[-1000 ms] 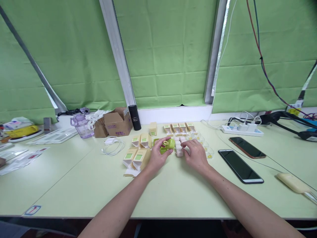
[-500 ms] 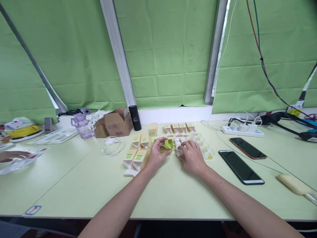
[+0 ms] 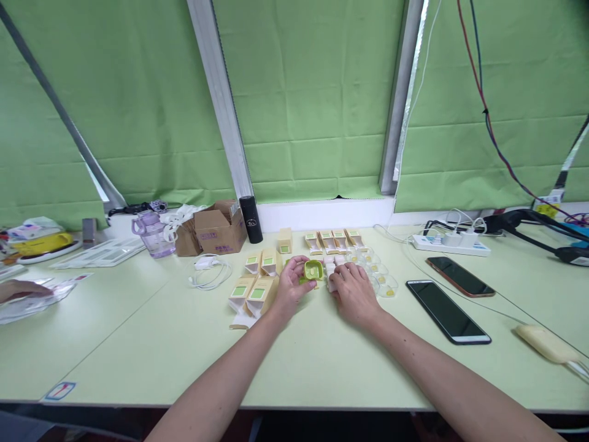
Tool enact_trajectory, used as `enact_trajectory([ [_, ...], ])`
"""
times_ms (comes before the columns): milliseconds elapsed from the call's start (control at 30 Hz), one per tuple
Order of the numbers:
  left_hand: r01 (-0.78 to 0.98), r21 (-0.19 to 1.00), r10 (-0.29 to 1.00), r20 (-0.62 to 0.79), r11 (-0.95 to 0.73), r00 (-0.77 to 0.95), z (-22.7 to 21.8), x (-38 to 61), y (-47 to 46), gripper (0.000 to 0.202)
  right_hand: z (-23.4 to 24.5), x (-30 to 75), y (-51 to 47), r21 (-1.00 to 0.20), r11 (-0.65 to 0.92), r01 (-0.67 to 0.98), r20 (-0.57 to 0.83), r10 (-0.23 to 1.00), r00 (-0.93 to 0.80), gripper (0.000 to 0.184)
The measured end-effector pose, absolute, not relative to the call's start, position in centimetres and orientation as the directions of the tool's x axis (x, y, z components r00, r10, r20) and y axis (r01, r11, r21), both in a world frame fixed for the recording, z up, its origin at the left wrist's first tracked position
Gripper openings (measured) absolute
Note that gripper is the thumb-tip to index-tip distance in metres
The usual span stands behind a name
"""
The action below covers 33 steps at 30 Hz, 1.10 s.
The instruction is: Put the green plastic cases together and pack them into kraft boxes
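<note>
My left hand (image 3: 291, 287) is closed on a small green plastic case (image 3: 313, 270), held just above the pale green table (image 3: 138, 344) with its open side facing me. My right hand (image 3: 353, 291) rests beside it, fingers curled over small white pieces (image 3: 330, 273) on the table. To the left of my hands lie several small beige boxes with green labels (image 3: 257, 288). A row of open beige boxes (image 3: 334, 239) stands behind them. Clear plastic trays (image 3: 384, 282) lie to the right of my right hand.
Two phones (image 3: 448, 310) lie to the right, with a power strip (image 3: 448, 242) and cables behind. A brown carton (image 3: 216, 230), a black cylinder (image 3: 251, 218), a purple cup (image 3: 151, 232) and a white cable (image 3: 209, 270) sit at the back left. Another person's hand (image 3: 18, 288) touches plastic bags at far left.
My left hand has turned the green case so its open side faces me. My right hand has slid left onto the white pieces. Another person's hand has come in at far left.
</note>
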<state>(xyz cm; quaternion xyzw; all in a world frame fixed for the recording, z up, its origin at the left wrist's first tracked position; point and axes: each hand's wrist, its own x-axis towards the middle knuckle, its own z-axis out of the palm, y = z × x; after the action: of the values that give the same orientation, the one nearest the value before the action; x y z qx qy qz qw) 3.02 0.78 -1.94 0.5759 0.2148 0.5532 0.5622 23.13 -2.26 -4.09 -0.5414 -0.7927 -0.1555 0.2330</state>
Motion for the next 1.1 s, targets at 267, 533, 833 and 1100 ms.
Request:
enact_trajectory([
  [267,-0.341,0.897,0.89,0.377,-0.282,0.255,-1.8,2.9,0.7,0.063,-4.1,23.3,-2.5,-0.107,0.427,0.898,0.616,0.738,-0.277,0.022],
  [533,-0.222,0.902,0.895,0.411,-0.371,0.174,-1.8,2.9,0.7,0.058,-3.3,23.6,-2.1,-0.735,0.576,0.358,0.644,0.757,0.106,0.027],
  [833,-0.073,0.876,0.862,0.483,-0.477,0.152,-2.1,2.8,0.7,0.052,-2.1,23.4,-2.1,-0.854,0.193,-0.483,0.23,0.973,-0.017,0.046],
  [1100,-0.006,0.871,0.861,0.486,-0.491,0.149,-2.0,3.0,0.5,0.05,-1.8,23.2,-2.4,-0.815,0.111,-0.569,0.176,0.982,-0.061,0.052],
])
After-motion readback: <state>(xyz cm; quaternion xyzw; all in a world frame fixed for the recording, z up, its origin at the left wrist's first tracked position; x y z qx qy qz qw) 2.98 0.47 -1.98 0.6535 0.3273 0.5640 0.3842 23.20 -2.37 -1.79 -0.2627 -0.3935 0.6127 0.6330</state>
